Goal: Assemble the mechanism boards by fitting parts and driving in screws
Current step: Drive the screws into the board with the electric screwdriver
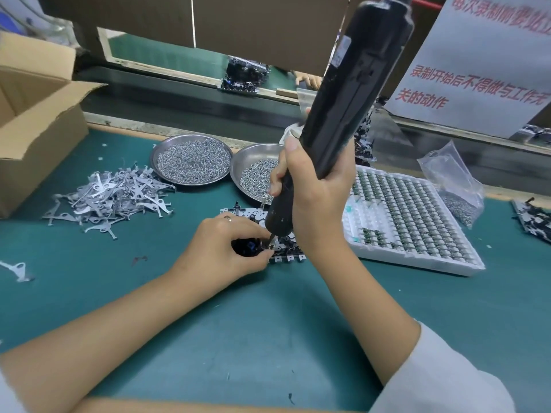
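**Driving a screw into the mechanism board**

Gripping the black electric screwdriver (pixel 351 93) around its lower barrel, the right hand (pixel 313 186) holds it tilted, top leaning away to the right, bit tip down on the mechanism board (pixel 286 248). The board lies flat on the green mat (pixel 268 323), centre of the bench, just in front of the two metal dishes. It is a pale metal plate with small tabs along its near edge and dark plastic parts on top; much of it is hidden by the hands. The left hand (pixel 226 251), fingers curled, pinches a dark part at the board's left end, right beside the bit. The left dish (pixel 190 162) and right dish (pixel 253 171) hold screws. A heap of grey metal levers (pixel 113 195) lies to the left; a white tray (pixel 411 219) of small components sits right.
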